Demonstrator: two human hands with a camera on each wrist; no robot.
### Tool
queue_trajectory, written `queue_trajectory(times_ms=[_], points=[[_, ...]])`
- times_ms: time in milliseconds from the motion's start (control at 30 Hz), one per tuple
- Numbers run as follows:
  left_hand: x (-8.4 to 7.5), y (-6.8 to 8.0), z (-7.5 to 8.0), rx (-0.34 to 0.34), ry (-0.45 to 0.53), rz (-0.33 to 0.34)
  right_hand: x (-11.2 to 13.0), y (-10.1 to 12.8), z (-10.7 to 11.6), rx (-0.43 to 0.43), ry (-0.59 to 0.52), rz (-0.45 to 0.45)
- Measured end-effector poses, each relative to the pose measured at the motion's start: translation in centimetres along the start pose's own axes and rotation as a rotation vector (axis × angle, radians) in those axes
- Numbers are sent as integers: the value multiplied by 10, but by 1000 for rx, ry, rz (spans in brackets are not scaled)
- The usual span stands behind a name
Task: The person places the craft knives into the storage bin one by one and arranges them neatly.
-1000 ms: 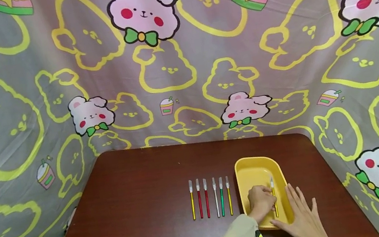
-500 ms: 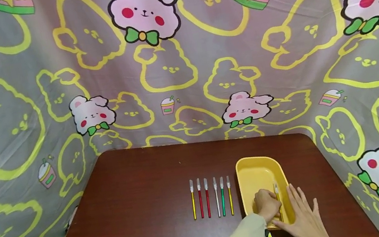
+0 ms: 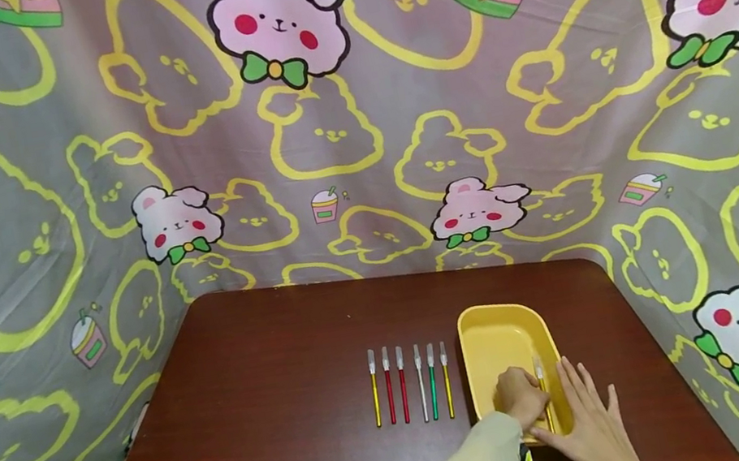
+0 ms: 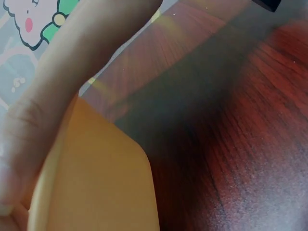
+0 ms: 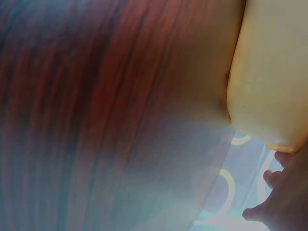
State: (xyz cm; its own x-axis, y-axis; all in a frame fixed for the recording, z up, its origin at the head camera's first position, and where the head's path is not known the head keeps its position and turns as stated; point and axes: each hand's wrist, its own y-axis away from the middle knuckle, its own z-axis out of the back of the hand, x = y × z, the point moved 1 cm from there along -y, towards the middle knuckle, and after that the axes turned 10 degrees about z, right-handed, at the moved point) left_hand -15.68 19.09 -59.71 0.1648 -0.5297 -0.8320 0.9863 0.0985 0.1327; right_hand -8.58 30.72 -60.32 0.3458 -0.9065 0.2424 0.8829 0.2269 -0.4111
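A yellow tray (image 3: 495, 332) stands on the right part of the table. Inside it, along the right wall, a craft knife (image 3: 540, 375) with a yellow handle lies lengthwise, its clear-capped end away from me. My left hand (image 3: 521, 396) reaches into the tray with curled fingers and pinches the knife's handle, hiding part of it. Spread along the tray's right rim is my right hand (image 3: 594, 421), fingers straight and thumb over the near corner. The left wrist view has a finger (image 4: 29, 120) against the tray's side; the right wrist view has the tray's outer wall (image 5: 269, 72).
Left of the tray, several capped craft knives lie in a row: a yellow one (image 3: 377, 402), two red ones (image 3: 390, 396), a silver one (image 3: 423, 394), a green one (image 3: 433, 392) and another yellow one (image 3: 449, 389). A patterned cloth (image 3: 325, 106) hangs around the brown table (image 3: 280, 394).
My left hand has shifted right and slightly toward me inside the tray, bringing the yellow craft knife closer to the right wall. The right hand has stayed at the rim.
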Motion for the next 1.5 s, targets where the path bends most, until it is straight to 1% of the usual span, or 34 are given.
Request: queue_trajectory(times_ms=[133,300,433,567,633,700,800,867,967,1033,1200,1300,1400,1500], points=[[4,-1,-1,3,-3,-15,3,1,-1,2,1,-7],[6,-3,-2,13,4,-17,3,1,-2,-5,1,-4],[2,-1,4,22,-5,-23,3,0,-1,-10,6,-4],[-7,1,12,31,-6,-26,3,0,0,13,20,-13],[-13,1,16,35,20,-30,2,0,0,21,20,-17],[-18,1,19,24,46,-44,2,0,0,23,20,-17],[-24,-1,23,42,126,-53,2,0,-1,20,22,-17],[-27,-2,26,55,161,-55,2,0,-1,17,24,-16],[-29,-3,33,97,202,-51,1,0,-2,26,22,-24],[-29,-3,38,114,217,-66,1,0,-1,33,17,-34],[-33,-1,51,139,223,-151,2,-1,0,45,1,-52],[-34,1,62,169,225,-157,2,-2,1,39,5,-41],[-33,2,72,215,256,-139,3,-2,1,26,5,-33],[-28,2,81,219,263,-148,4,-2,1,22,-8,-35]])
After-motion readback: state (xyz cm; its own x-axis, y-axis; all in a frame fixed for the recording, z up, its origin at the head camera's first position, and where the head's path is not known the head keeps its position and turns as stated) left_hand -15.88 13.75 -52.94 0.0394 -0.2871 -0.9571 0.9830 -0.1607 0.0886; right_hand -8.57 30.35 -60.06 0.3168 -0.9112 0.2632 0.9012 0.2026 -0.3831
